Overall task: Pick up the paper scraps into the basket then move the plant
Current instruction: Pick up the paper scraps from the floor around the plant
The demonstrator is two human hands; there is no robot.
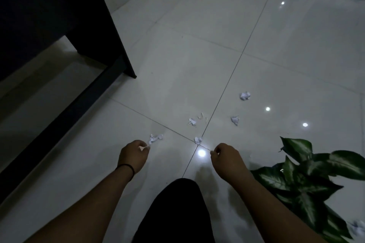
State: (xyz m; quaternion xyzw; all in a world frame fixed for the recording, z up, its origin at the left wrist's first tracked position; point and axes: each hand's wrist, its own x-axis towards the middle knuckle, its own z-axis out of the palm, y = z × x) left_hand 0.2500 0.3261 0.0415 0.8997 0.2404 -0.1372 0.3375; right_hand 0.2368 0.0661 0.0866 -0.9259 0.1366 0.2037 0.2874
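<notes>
Pinching a small scrap in curled left-hand fingers, the person is reaching the right hand, fingers pressed together, toward scraps littering the floor.

The single head-worn camera looks forward and steeply down at the tiled floor, close above it.

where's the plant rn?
Head view, lower right: the plant sits on the tiled floor just right of the right hand.
</notes>
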